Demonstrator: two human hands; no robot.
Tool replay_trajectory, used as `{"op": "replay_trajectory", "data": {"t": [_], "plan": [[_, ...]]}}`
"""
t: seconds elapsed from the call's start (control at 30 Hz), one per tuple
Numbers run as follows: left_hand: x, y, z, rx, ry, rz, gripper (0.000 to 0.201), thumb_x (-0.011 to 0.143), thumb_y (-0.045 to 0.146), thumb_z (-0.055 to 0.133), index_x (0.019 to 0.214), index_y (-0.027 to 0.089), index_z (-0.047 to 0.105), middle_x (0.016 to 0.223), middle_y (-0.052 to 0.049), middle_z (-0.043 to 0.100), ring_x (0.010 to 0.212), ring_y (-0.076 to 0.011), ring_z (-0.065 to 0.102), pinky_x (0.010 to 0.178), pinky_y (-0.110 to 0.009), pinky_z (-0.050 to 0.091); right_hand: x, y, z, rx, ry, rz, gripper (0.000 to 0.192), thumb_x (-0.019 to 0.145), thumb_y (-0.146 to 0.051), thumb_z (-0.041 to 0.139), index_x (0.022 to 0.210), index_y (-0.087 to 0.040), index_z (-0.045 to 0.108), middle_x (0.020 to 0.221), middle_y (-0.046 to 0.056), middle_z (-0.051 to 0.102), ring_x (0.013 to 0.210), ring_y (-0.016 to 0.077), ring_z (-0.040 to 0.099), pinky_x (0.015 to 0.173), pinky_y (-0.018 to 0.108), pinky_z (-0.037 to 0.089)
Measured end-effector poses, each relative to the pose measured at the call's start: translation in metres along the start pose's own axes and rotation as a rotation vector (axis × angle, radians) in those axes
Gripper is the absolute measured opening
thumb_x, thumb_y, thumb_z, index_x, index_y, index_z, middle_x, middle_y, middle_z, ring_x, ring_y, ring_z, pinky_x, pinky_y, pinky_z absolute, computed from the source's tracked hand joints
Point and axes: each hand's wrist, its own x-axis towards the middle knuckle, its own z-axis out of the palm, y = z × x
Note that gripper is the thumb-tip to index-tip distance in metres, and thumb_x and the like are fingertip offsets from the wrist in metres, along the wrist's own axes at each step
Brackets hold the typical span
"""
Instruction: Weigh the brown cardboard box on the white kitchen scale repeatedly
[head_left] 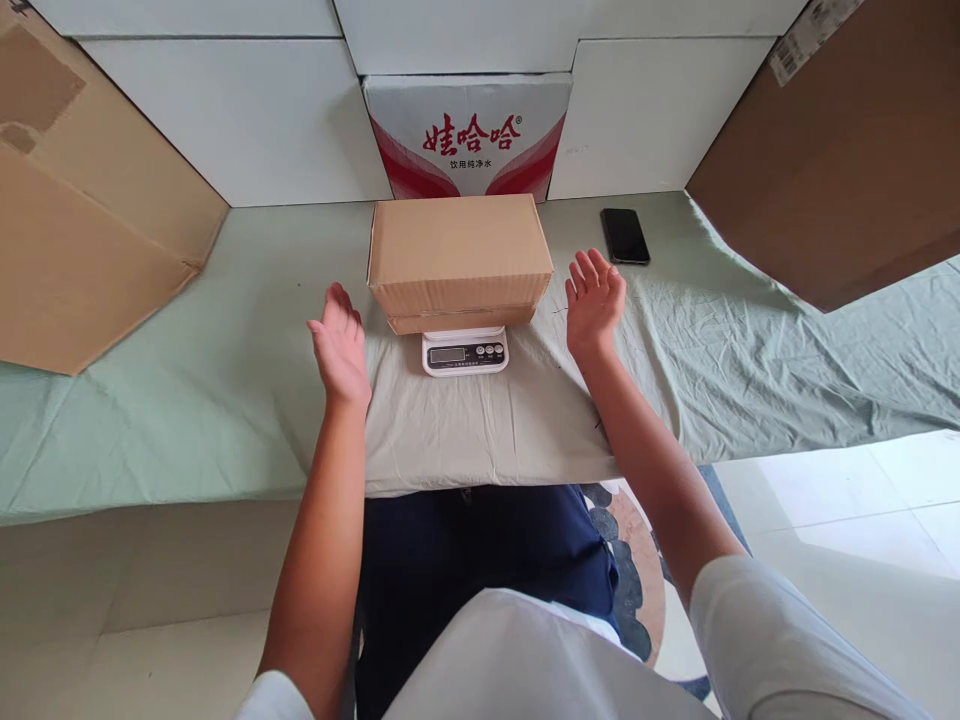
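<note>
A closed brown cardboard box (459,245) rests on a small white kitchen scale (465,366), covering most of its platform. The scale's display and buttons face me, but I cannot make out a reading. My left hand (340,350) is held just left of the box, apart from it, palm turned inward and fingers stretched out. On the other side, my right hand (595,305) is raised near the box's right end without touching it, fingers extended and holding nothing.
A black phone (625,236) lies behind my right hand on the green cloth (262,300). White boxes (240,120) and a red-and-white printed carton (469,140) line the back. Large cardboard boxes stand at left (97,230) and right (847,160).
</note>
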Motion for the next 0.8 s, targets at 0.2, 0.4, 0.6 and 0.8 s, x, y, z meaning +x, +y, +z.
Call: {"op": "replay_trajectory", "data": {"t": [0.2, 0.4, 0.6, 0.8], "plan": [[-0.002, 0.007, 0.007, 0.023, 0.032, -0.02, 0.085, 0.093, 0.087, 0.021, 0.157, 0.039, 0.049, 0.178, 0.004, 0.032, 0.168, -0.0191, 0.022, 0.136, -0.038, 0.023, -0.004, -0.003, 0.003, 0.013, -0.009, 0.018, 0.055, 0.084, -0.07, 0.048, 0.122, -0.033, 0.064, 0.15, 0.001, 0.064, 0.157, 0.0268, 0.047, 0.137, 0.056, 0.025], [-0.002, 0.01, 0.01, 0.081, 0.028, -0.038, 0.09, 0.091, 0.09, 0.017, 0.16, 0.039, 0.046, 0.178, 0.003, 0.032, 0.168, -0.0195, 0.022, 0.136, -0.037, 0.023, -0.007, -0.003, 0.008, 0.003, -0.016, 0.035, 0.052, 0.084, -0.069, 0.049, 0.118, -0.032, 0.065, 0.146, 0.002, 0.067, 0.155, 0.0269, 0.049, 0.135, 0.055, 0.027], [-0.001, 0.0, 0.003, 0.027, -0.021, 0.017, 0.086, 0.094, 0.086, 0.019, 0.158, 0.037, 0.049, 0.178, 0.003, 0.032, 0.168, -0.0208, 0.021, 0.137, -0.037, 0.023, -0.008, 0.0, 0.009, -0.019, -0.035, 0.031, 0.059, 0.08, -0.074, 0.053, 0.12, -0.032, 0.064, 0.149, 0.004, 0.065, 0.156, 0.0286, 0.048, 0.135, 0.055, 0.028], [0.0, -0.005, 0.001, 0.007, -0.078, 0.024, 0.084, 0.095, 0.085, 0.024, 0.158, 0.035, 0.049, 0.178, 0.003, 0.031, 0.169, -0.0241, 0.018, 0.138, -0.041, 0.02, -0.007, 0.004, 0.007, -0.072, -0.064, 0.021, 0.061, 0.081, -0.078, 0.049, 0.121, -0.034, 0.064, 0.149, 0.003, 0.065, 0.155, 0.0293, 0.049, 0.133, 0.059, 0.029]]}}
